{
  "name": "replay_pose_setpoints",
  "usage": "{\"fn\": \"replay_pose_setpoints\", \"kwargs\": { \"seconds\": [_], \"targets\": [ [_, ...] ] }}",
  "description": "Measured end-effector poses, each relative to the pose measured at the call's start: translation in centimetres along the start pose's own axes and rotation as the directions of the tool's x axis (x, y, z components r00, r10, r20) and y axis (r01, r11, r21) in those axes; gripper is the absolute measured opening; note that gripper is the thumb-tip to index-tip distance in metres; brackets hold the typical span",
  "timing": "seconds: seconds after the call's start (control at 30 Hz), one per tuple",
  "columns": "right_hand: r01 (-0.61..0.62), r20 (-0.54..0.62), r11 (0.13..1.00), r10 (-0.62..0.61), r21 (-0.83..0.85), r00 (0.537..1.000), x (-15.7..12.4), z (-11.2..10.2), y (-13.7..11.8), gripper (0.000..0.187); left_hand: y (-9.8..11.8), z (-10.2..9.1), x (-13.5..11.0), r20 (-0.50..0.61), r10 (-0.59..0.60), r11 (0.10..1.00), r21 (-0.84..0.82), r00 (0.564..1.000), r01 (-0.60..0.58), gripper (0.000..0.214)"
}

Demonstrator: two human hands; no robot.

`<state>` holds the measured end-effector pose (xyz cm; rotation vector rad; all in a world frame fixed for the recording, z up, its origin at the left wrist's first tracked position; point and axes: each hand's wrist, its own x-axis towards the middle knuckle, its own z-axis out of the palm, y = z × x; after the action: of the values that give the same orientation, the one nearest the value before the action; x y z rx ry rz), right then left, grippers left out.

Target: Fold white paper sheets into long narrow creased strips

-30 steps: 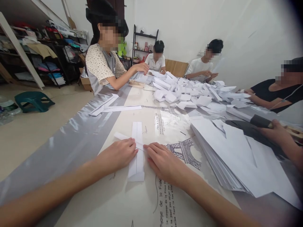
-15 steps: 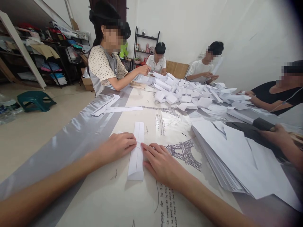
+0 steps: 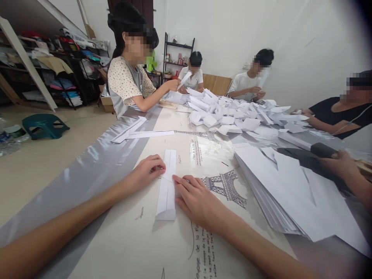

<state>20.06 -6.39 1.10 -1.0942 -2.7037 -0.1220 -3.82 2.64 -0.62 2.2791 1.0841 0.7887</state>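
Note:
A long folded white paper strip [image 3: 167, 186] lies lengthwise on the printed tablecloth [image 3: 162, 248] in front of me. My left hand [image 3: 145, 172] rests at the strip's left edge, fingers curled and pressing near its middle. My right hand [image 3: 197, 201] lies flat beside the strip's right edge, fingers stretched out with the tips touching the paper. Neither hand lifts the strip.
A thick stack of white sheets [image 3: 285, 193] lies to my right. A heap of folded papers [image 3: 232, 112] covers the far table. Loose strips [image 3: 139, 131] lie at the left. Several other people sit around; one hand [image 3: 340, 162] holds a dark tool. A green stool [image 3: 43, 124] stands on the floor.
The crosswise flap that stuck out to the left has been folded in. My left hand has slid up along the strip's left edge; my right hand stays flat.

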Motion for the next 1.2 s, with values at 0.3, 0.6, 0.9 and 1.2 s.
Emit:
{"fn": "replay_pose_setpoints", "kwargs": {
  "seconds": [0.3, 0.6, 0.9, 1.2],
  "targets": [
    [-0.007, 0.005, 1.0, 0.007, -0.007, 1.0, 0.0, -0.1, -0.2, 0.037, -0.1, -0.2, 0.4, 0.014, 0.001, 1.0, -0.011, 1.0, -0.001, 0.019],
    [-0.03, 0.002, 0.999, 0.03, 0.019, 1.0, -0.1, 0.0, -0.3, 0.036, -0.4, -0.1, 0.5, 0.019, 0.012, 1.0, 0.024, 1.0, -0.013, 0.022],
    [-0.043, 0.014, 0.997, 0.042, 0.07, 0.999, -0.2, 0.1, -0.1, 0.038, -0.3, -0.2, 0.7, 0.04, -0.043, 0.999, 0.024, 0.998, 0.042, 0.024],
    [-0.032, -0.002, 0.998, 0.032, 0.047, 0.999, -0.2, 0.2, -0.2, 0.041, -0.7, -1.2, 0.8, 0.039, -0.028, 0.999, -0.025, 0.999, 0.029, 0.029]
  ]
}}
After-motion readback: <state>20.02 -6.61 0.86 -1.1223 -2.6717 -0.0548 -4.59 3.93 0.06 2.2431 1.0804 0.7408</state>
